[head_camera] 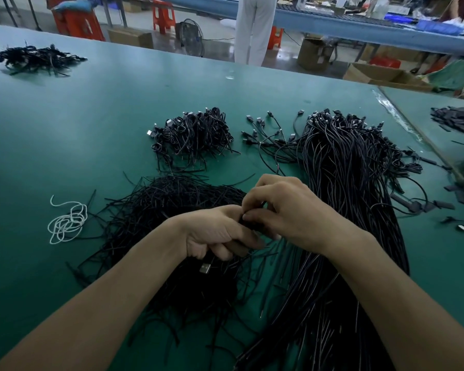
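My left hand (pixel 214 234) grips a coiled black USB cable, and its silver plug (pixel 205 269) hangs below the palm. My right hand (pixel 287 210) meets it from the right, fingers curled and pinching the same cable bundle at its top. Both hands hover over a heap of thin black ties (pixel 172 210) on the green table (pixel 78 135). Most of the held cable is hidden inside the hands.
A long pile of loose black cables (pixel 346 196) runs along the right. Bundled cables (pixel 193 135) lie ahead, another bundle heap (pixel 35 58) far left. A white string (pixel 67 223) lies left. A person in white (pixel 255 28) stands beyond the table edge.
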Motion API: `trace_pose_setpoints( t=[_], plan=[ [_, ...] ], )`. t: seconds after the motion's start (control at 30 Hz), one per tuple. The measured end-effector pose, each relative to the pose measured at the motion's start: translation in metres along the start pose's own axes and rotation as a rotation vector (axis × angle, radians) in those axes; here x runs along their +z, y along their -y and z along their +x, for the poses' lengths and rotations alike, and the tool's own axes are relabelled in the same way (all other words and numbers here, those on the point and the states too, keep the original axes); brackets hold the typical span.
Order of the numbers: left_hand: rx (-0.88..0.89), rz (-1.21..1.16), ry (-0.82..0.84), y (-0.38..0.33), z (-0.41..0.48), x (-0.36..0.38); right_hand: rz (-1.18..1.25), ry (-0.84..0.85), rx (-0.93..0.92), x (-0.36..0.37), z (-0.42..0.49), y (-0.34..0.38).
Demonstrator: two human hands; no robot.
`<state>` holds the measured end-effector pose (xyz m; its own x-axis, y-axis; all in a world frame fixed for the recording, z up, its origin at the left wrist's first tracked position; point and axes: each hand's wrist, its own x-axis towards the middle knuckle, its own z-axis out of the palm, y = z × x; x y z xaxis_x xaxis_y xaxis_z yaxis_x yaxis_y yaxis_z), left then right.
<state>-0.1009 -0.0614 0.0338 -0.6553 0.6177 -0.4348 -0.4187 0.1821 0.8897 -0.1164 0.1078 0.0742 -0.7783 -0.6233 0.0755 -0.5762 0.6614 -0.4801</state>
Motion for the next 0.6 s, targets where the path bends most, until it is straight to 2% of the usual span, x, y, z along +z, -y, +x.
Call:
trace_pose_setpoints(
  t=[0.1, 0.17, 0.23, 0.33, 0.43, 0.5, 0.57, 0.6],
  plan=[
    [0.024, -0.118, -0.111, -0.001, 0.006, 0.002, -0.144, -0.034, -0.006, 0.001, 0.001, 0.002],
    [0.075, -0.264, -0.182, -0.003, 0.009, 0.003, -0.234, -0.13, -0.031, 0.005, 0.001, 0.002],
    [0.146, -0.472, -0.171, -0.007, 0.01, 0.007, -0.299, -0.252, -0.047, 0.009, 0.001, 0.003],
    [0.298, -0.647, -0.196, -0.009, 0.011, 0.014, -0.272, -0.421, -0.038, 0.014, 0.001, 0.004],
    [0.46, -0.672, -0.252, -0.006, 0.014, 0.021, -0.175, -0.563, -0.017, 0.015, 0.004, 0.003],
    [0.563, -0.655, -0.265, -0.005, 0.017, 0.023, -0.014, -0.625, 0.022, 0.015, 0.006, 0.0],
    [0.616, -0.498, -0.422, -0.002, 0.02, 0.019, 0.141, -0.648, 0.083, 0.015, 0.007, 0.001],
    [0.62, -0.317, -0.561, -0.001, 0.021, 0.016, 0.204, -0.648, 0.107, 0.015, 0.008, 0.003]
  ],
)
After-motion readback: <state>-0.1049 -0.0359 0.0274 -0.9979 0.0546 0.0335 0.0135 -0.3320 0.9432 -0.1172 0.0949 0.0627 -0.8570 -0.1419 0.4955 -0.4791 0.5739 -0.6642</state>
